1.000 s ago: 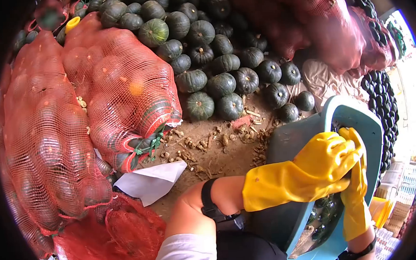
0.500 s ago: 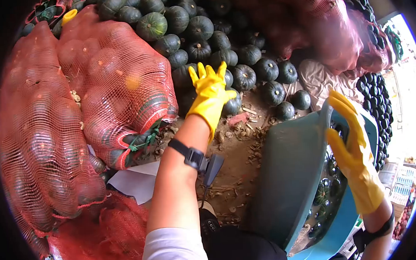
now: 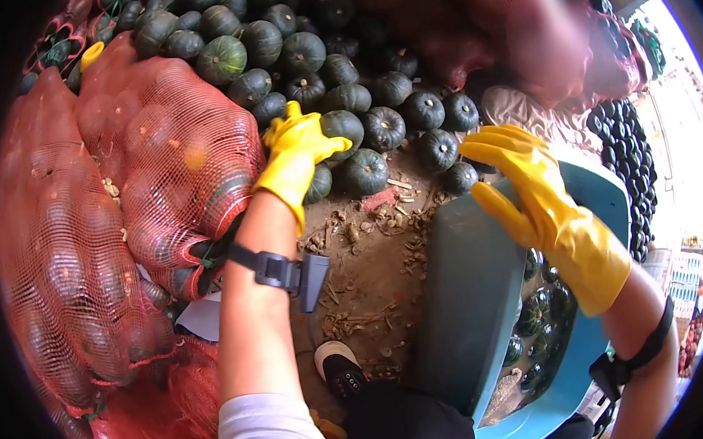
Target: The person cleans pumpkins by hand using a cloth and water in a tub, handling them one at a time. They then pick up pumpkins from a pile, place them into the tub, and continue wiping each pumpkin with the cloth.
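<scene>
My left hand (image 3: 297,150), in a yellow rubber glove, reaches to the near edge of a heap of dark green pumpkins (image 3: 303,53). Its fingers are apart, and the thumb overlaps one round pumpkin (image 3: 343,127). My right hand (image 3: 543,203), gloved the same way, hangs above the rim of a blue plastic tub (image 3: 478,253) with fingers stretched out and nothing in them. Just beyond those fingertips lie a few loose pumpkins (image 3: 438,150). Inside the tub, wet dark green pumpkins (image 3: 534,312) sit in water, partly hidden behind the tub wall.
Red mesh sacks (image 3: 175,141) full of pumpkins stand along the left, and more filled sacks (image 3: 556,46) rise at the back right. An loose red net (image 3: 160,408) lies at lower left. Dry scraps litter the dirt floor (image 3: 362,274), near my shoe (image 3: 338,365).
My right hand has swung left from over the inside of the tub to above its rim by the loose pumpkins. My left hand has shifted left along the heap. The view has moved slightly.
</scene>
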Demonstrator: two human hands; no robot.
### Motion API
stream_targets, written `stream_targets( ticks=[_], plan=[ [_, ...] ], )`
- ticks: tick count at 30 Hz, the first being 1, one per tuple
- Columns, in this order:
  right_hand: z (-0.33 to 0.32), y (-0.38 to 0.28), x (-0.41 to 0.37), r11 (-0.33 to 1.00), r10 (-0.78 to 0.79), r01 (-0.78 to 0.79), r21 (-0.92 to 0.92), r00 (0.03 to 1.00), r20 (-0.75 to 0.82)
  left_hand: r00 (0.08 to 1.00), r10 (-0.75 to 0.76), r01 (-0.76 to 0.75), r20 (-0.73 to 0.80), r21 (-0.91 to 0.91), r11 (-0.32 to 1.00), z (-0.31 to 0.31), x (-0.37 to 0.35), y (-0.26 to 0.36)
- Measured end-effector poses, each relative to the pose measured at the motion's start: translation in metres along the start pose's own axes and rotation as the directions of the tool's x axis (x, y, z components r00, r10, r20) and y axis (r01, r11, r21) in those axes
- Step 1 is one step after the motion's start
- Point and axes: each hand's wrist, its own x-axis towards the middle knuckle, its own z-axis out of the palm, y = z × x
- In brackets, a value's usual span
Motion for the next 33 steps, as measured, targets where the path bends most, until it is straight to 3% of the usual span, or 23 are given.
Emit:
stream_targets(
  ticks=[2,3,6,7,10,14,16,18,20,21,23,24,25,26,27,28,29,31,32,33],
  plan=[
    [-0.004,0.024,0.009,0.986,-0.100,0.082,0.148,0.988,0.120,0.991,0.028,-0.027,0.128,-0.011,1.000,0.001,0.003,-0.019],
    [-0.004,0.035,0.013,0.979,-0.172,0.153,0.132,0.974,0.148,0.985,0.037,-0.031,0.167,-0.038,0.999,0.002,0.009,-0.024],
    [-0.005,0.047,0.014,0.980,-0.180,0.172,0.096,0.980,0.081,0.948,0.045,-0.048,0.316,0.002,0.999,-0.019,0.018,-0.008],
    [0.000,0.048,0.012,0.982,-0.163,0.164,0.097,0.987,-0.014,0.974,0.056,-0.053,0.219,-0.023,0.998,-0.008,0.022,-0.012],
    [-0.001,0.045,0.006,0.991,-0.131,0.131,-0.005,0.990,-0.051,0.989,0.045,-0.042,0.138,-0.025,0.999,0.005,0.032,-0.008],
    [-0.001,0.046,0.007,0.991,-0.122,0.124,0.055,0.992,-0.036,0.991,0.093,-0.090,0.097,-0.036,0.995,0.011,0.013,-0.009],
    [0.002,0.050,0.006,0.989,-0.135,0.138,0.053,0.989,-0.055,0.993,-0.025,0.030,-0.112,0.044,0.999,0.034,-0.001,-0.015],
    [0.003,0.051,0.006,0.988,-0.143,0.146,0.052,0.988,-0.059,0.975,-0.066,0.053,-0.211,-0.066,0.996,0.041,-0.008,-0.020],
    [0.003,0.050,0.005,0.989,-0.134,0.137,0.047,0.989,-0.060,0.981,-0.011,-0.039,-0.195,-0.248,0.968,0.040,-0.014,-0.031],
    [0.003,0.049,0.005,0.989,-0.141,0.143,0.028,0.988,-0.063,0.982,-0.050,-0.047,-0.181,-0.497,0.866,0.041,-0.021,-0.036],
    [0.000,0.048,0.004,0.994,-0.106,0.107,0.031,0.994,-0.021,0.980,-0.130,-0.076,-0.153,-0.881,0.467,0.044,-0.035,-0.044],
    [-0.002,0.047,0.002,0.996,-0.069,0.067,0.054,0.997,0.026,0.986,-0.167,-0.037,-0.021,-0.995,-0.093,0.037,-0.045,-0.037],
    [-0.004,0.047,0.004,0.996,-0.042,0.036,0.075,0.997,0.072,0.979,-0.202,-0.019,0.000,-0.995,-0.093,0.024,-0.058,-0.034],
    [-0.005,0.050,0.005,0.997,-0.048,0.043,0.060,0.995,0.084,0.979,-0.204,-0.036,0.006,-0.978,-0.204,0.031,-0.056,-0.038],
    [-0.006,0.052,0.004,0.998,-0.048,0.044,0.045,0.994,0.098,0.987,-0.151,-0.075,-0.052,-0.986,-0.151,0.041,-0.057,-0.040],
    [-0.004,0.052,0.001,0.999,-0.041,0.037,0.036,0.992,0.115,0.997,-0.070,0.013,0.033,-0.966,-0.260,0.054,-0.066,-0.046],
    [-0.009,0.045,0.006,0.987,0.044,-0.062,0.148,0.991,0.123,0.993,0.012,0.114,0.117,-0.929,-0.353,0.045,-0.083,-0.037],
    [-0.019,0.020,0.018,0.896,0.194,-0.246,0.371,0.966,0.171,0.991,0.132,0.044,0.016,-0.977,-0.207,0.020,-0.116,0.011],
    [-0.019,0.019,0.015,0.847,0.209,-0.246,0.471,0.969,0.130,0.981,0.191,-0.007,-0.034,-0.990,-0.141,0.008,-0.133,0.036],
    [-0.023,0.003,0.018,0.796,0.219,-0.283,0.534,0.959,0.181,0.973,0.229,-0.052,-0.016,-0.987,0.152,-0.010,-0.149,0.057]
  ],
)
